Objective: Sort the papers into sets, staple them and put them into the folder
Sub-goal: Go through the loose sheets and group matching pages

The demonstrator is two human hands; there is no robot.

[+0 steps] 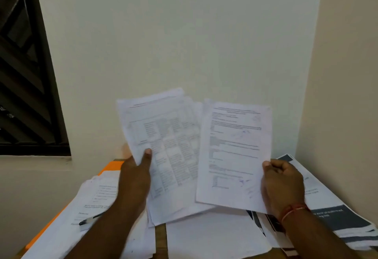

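A plain pale wall [184, 33] fills the background, a dark window [24, 74] with slanted bars sits at the left above a ledge [34, 159], and a wooden table [161, 238] shows below.

— Which papers are up?
— My left grip [135, 179] pinches a fanned sheaf [163, 135] printed with tables, leaning left. My right grip [283, 183] holds a text page [233, 152] with blue marks, its edge in front of the sheaf.
— And on the desk [160, 238]?
— I see a white pile [98, 197] at left, lying on the orange folder [111, 166]; dark-banded printouts [337, 217] stacked at right; blank sheets [208, 236] between.
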